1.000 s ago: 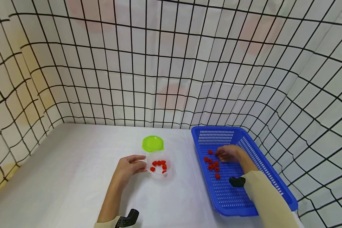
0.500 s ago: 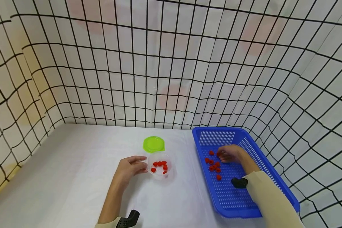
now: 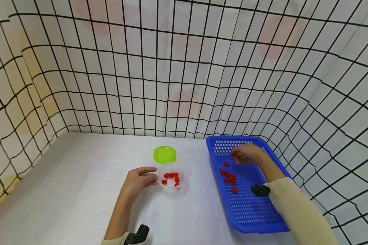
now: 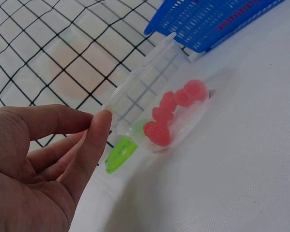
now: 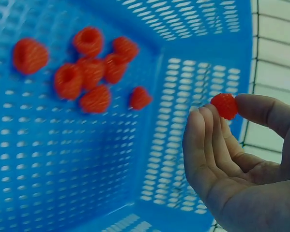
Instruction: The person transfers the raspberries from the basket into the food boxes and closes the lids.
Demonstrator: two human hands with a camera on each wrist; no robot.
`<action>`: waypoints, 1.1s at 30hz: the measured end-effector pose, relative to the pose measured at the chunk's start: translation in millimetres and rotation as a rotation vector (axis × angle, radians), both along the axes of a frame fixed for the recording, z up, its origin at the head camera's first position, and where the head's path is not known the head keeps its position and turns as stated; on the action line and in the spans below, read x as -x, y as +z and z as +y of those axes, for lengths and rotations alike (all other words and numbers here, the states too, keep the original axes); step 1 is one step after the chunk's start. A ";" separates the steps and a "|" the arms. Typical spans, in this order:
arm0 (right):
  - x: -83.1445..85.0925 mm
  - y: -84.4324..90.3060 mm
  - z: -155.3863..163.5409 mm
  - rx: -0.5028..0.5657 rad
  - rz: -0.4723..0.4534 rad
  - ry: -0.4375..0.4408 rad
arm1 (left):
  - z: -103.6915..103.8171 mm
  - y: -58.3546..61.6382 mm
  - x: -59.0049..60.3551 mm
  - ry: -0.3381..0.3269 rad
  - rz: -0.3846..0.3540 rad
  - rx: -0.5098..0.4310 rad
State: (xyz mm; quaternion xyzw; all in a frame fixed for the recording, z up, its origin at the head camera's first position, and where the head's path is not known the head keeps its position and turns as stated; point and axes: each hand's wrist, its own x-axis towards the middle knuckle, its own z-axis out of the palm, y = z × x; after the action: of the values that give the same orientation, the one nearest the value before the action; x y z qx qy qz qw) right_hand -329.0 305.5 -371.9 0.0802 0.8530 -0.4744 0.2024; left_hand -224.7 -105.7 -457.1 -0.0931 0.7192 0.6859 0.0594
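A clear plastic cup (image 3: 171, 178) (image 4: 157, 104) with several red raspberries (image 3: 171, 175) (image 4: 171, 113) in it stands on the white table. My left hand (image 3: 141, 178) (image 4: 53, 159) touches its rim with thumb and fingers, the fingers nearly straight. My right hand (image 3: 245, 154) (image 5: 232, 140) is raised above the blue basket (image 3: 273, 217) (image 5: 149, 193) and pinches one raspberry (image 3: 233, 154) (image 5: 224, 105) between thumb and fingertips. Several more raspberries (image 3: 228, 177) (image 5: 89, 70) lie loose on the basket floor.
A green lid (image 3: 164, 154) (image 4: 120, 153) lies flat just behind the cup. A white curtain with a black grid (image 3: 184, 68) closes in the table at the back and both sides. The basket sits at the table's right edge.
My right hand has lifted off the basket floor and moved toward the far end, now pinching one raspberry. The left hand and cup have stayed put.
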 end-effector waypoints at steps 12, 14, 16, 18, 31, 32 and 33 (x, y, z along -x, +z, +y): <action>2.5 32.0 -51.9 0.003 0.065 0.096 | -1.0 -0.4 1.2 0.002 0.001 -0.003; 3.4 32.8 -61.6 0.006 0.075 0.104 | -1.1 0.0 1.1 0.002 -0.002 -0.004; 3.8 33.1 -71.1 0.014 0.077 0.116 | -1.1 0.7 0.6 -0.002 -0.001 -0.006; 3.8 32.8 -80.2 0.026 0.073 0.126 | -0.6 1.1 0.3 -0.001 -0.002 -0.012; -0.7 28.0 -130.1 0.055 0.075 0.185 | 0.8 2.5 -0.4 0.009 0.002 -0.027; -1.7 26.9 -134.1 0.050 0.076 0.192 | 0.6 2.5 -0.4 0.010 0.001 -0.029; -2.4 25.1 -137.5 0.046 0.078 0.202 | 0.3 2.4 -0.3 0.011 0.000 -0.032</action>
State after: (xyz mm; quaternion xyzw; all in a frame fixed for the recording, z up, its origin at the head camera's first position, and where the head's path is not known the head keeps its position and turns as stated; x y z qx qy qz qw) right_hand -326.6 168.0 -346.8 -0.0294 0.8528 -0.4737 0.2178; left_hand -224.4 -105.4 -454.7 -0.0960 0.7077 0.6976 0.0572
